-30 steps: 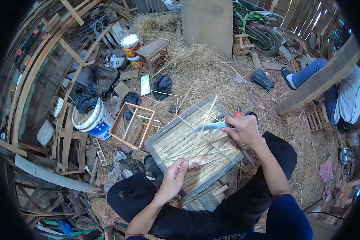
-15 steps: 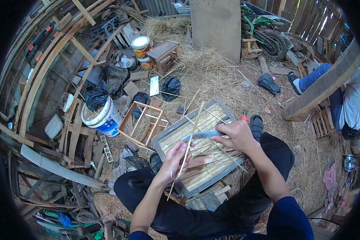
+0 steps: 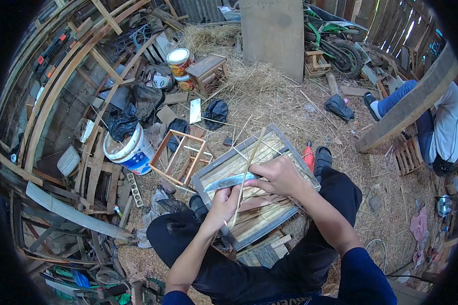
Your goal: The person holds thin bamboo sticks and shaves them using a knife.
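My right hand is closed around a knife whose broad grey blade points left. In my left hand, the fingers pinch a thin pale strip, seemingly bamboo, which slants up and away to the right. The blade crosses the strip just above my left fingers, and my two hands are close together. Beneath them, a rectangular panel with a grey frame and pale slats lies tilted between my legs. More thin strips lie across it. The knife's handle is hidden in my right hand.
Right of the panel stands a red tool. To the left are a small wooden frame and a white bucket. A wooden post leans at the right, with a seated person behind it. Straw and shavings cover the floor.
My right hand has moved left and slightly down, sliding the knife further left across the strip. My left hand stays nearly in place, still holding the strip.
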### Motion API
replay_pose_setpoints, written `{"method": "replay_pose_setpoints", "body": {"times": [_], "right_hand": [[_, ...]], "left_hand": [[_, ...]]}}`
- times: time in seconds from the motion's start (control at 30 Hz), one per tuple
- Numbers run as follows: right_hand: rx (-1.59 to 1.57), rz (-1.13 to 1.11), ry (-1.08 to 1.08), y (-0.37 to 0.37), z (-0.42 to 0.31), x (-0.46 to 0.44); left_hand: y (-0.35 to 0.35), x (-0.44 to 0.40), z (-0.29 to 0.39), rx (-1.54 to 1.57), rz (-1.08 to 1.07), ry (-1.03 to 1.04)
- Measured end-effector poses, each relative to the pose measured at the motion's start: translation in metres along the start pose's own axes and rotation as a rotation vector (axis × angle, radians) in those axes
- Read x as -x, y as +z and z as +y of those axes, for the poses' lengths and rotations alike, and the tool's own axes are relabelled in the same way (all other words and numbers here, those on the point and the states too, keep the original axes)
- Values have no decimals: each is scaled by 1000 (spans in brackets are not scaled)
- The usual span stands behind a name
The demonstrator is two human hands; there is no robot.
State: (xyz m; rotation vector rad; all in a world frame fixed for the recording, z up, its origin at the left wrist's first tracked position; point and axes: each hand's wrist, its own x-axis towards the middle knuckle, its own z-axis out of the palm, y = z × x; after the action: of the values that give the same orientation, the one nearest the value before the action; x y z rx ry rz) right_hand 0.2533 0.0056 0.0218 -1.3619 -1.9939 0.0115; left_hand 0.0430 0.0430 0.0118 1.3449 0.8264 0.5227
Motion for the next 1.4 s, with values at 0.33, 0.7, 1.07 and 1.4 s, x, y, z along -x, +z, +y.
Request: {"method": "replay_pose_setpoints", "body": {"times": [0.33,0.7,1.07,1.4], "right_hand": [[101,-27,-41,-12,11,6],[179,202,625,-39,99,59],[4,36,372,-13,47,30],[-448,-79,416,23,0,-5]], "left_hand": [[7,13,12,-185,-1,-55],[-23,35,-31,90,-117,-217],[-33,5,-9,446,10,-295],[11,-17,2,414,-53,-219]]}}
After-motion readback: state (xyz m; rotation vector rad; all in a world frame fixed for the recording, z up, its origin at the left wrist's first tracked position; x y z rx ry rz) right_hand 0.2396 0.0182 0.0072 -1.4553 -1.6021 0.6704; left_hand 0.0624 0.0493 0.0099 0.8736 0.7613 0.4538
